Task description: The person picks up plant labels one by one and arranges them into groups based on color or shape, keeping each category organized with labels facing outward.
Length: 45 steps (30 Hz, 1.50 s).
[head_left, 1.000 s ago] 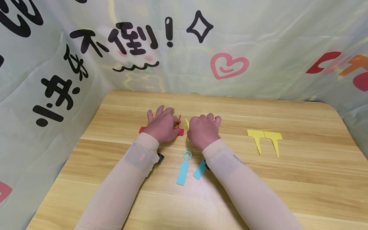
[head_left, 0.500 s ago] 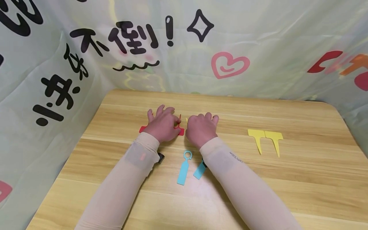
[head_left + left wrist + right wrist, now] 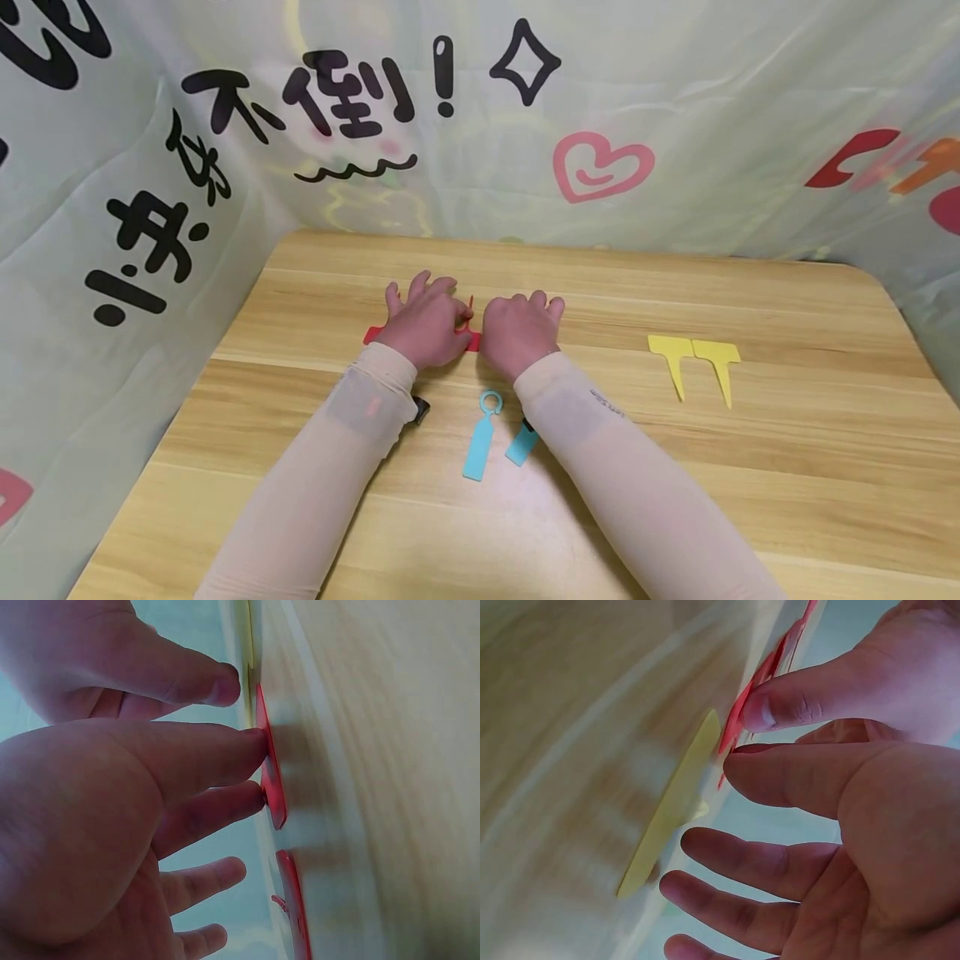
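My left hand [image 3: 424, 328] pinches a red T-shaped plant label [image 3: 473, 342] by thumb and forefinger, low over the table; its other fingers spread out. Another red label [image 3: 372, 334] lies under that hand, partly covered. Close beside, my right hand [image 3: 521, 335] hovers just above the wood with fingers loosely extended. By its fingertips in the right wrist view lies a yellow T-shaped plant label [image 3: 669, 806], with a visible gap to the thumb; the head view hides this label behind the hand. The right thumb sits near the red label held by the left.
Two more yellow T-shaped labels [image 3: 670, 347] lie side by side on the right of the wooden table [image 3: 795, 467]. Nearer to me are a blue ring-ended tag [image 3: 478, 447] and a second blue tag [image 3: 521, 447], partly under my right wrist. A printed curtain [image 3: 712, 108] borders the table.
My right hand has slid slightly left toward the left hand, and the yellow label's tip beside it has gone from sight in the head view. The left hand has stayed in place.
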{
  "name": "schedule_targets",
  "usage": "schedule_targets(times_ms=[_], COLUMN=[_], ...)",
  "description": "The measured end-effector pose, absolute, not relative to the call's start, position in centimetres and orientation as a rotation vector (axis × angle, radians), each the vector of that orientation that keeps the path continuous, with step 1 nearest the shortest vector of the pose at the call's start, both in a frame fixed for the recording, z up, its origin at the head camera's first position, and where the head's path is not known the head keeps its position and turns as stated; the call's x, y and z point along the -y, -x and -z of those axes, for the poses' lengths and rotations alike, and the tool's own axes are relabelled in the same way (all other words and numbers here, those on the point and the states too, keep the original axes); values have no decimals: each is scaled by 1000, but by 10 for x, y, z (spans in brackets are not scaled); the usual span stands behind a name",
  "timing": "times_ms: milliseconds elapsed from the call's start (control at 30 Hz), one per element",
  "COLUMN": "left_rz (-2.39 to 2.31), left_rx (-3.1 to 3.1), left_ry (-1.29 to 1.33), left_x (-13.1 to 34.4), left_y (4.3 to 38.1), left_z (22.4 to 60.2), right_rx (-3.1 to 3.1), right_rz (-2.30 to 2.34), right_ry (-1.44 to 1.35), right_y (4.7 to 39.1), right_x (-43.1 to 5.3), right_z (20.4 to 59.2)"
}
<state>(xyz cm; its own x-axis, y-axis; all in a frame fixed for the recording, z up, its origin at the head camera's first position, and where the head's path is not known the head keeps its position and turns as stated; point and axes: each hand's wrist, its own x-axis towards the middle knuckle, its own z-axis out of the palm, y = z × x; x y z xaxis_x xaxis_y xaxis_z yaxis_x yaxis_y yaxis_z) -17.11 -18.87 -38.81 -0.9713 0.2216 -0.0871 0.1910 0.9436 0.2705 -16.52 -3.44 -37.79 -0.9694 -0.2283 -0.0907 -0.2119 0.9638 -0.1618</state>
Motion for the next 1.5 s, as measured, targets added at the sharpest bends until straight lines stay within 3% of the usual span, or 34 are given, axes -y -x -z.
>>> schedule_targets(times_ms=[1500], left_rz=[-400], left_rx=[-2999], left_ry=[-322], left_x=[188], left_y=[173], left_z=[391], right_rx=[-3015], right_rz=[111], right_ry=[330], right_y=[174], right_x=[43], right_z=[383])
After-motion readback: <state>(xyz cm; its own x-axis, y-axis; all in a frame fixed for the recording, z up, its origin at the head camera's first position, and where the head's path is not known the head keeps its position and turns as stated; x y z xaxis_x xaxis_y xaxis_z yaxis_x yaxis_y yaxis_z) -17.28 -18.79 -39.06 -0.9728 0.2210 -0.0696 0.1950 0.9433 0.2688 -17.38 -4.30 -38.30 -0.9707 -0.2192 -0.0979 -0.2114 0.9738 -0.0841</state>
